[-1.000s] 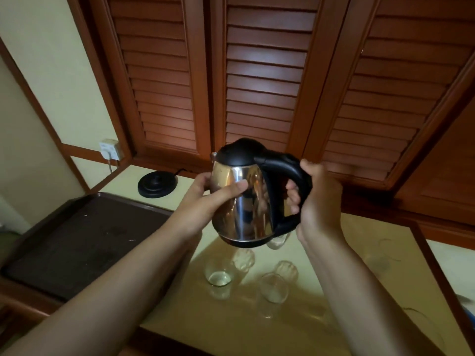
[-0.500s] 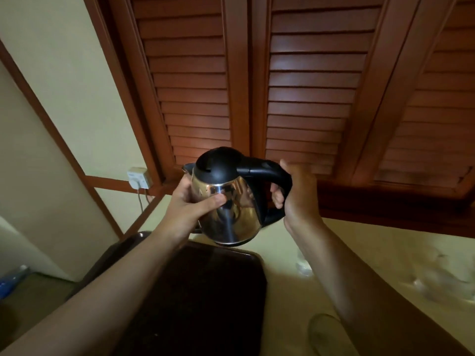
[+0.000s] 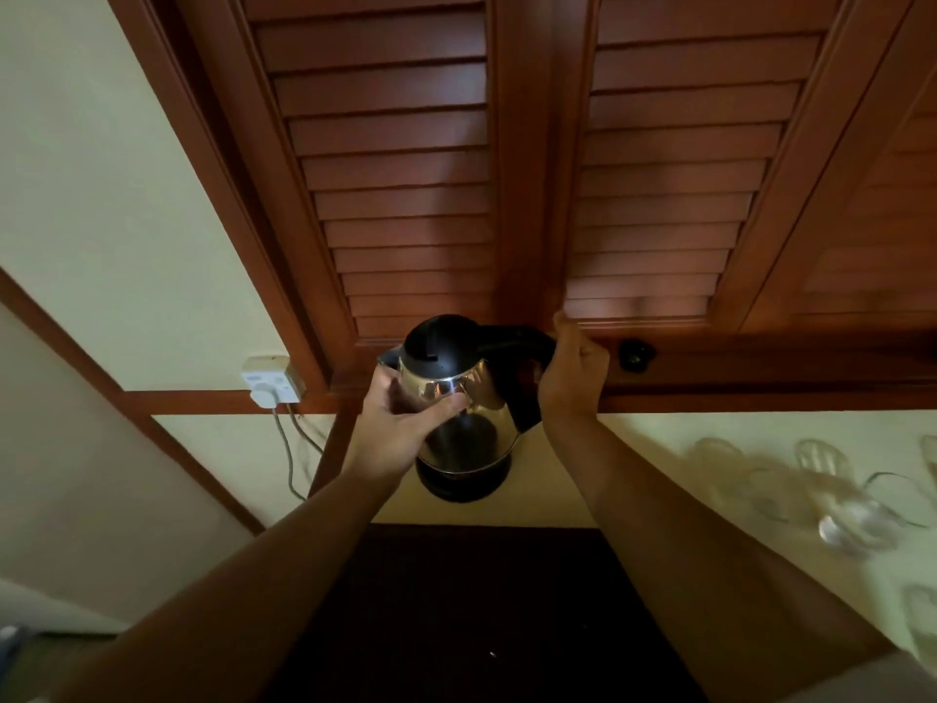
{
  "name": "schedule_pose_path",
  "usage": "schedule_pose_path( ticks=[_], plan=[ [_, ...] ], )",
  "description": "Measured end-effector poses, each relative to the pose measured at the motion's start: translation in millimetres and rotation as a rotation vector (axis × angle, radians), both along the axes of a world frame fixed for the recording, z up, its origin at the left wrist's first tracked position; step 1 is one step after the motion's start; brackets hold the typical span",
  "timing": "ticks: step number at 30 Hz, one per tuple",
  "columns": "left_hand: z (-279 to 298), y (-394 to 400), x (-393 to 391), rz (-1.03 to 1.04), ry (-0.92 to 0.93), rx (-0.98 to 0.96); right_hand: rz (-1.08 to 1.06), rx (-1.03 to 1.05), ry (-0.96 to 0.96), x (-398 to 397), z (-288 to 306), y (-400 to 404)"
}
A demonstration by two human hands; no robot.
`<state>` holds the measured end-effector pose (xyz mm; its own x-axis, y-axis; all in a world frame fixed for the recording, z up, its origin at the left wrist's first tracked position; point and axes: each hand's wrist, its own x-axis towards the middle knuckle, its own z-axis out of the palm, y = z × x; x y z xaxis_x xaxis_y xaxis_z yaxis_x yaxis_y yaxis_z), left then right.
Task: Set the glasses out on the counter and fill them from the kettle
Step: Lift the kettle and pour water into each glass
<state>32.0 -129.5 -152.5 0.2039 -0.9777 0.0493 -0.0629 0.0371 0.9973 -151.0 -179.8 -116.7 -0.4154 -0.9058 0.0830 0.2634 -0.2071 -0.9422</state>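
The steel kettle (image 3: 464,403) with a black lid and handle stands upright on its round black base (image 3: 464,482) at the back of the pale counter (image 3: 654,438). My left hand (image 3: 400,423) wraps the kettle's steel body from the left. My right hand (image 3: 573,372) grips the black handle on the right. Several clear glasses (image 3: 821,494) stand on the counter at the right, blurred by motion.
A dark tray (image 3: 481,616) lies on the counter just in front of the kettle, between my forearms. A white wall socket (image 3: 271,380) with a plug and cords sits to the left. Brown louvred doors (image 3: 405,159) rise behind the counter.
Both hands have carried the kettle left and back from above the glasses and it now rests on its base. The glasses have shifted to the right of the view.
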Motion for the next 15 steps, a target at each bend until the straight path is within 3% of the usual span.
schedule_pose_path(
  ticks=[9, 15],
  plan=[
    [-27, -23, 13, -0.037, -0.001, 0.049, -0.024, 0.22, -0.021, 14, -30, -19],
    [-41, -11, 9, -0.053, -0.057, -0.008, 0.033, 0.148, -0.026, 10, -33, -3]
  ],
)
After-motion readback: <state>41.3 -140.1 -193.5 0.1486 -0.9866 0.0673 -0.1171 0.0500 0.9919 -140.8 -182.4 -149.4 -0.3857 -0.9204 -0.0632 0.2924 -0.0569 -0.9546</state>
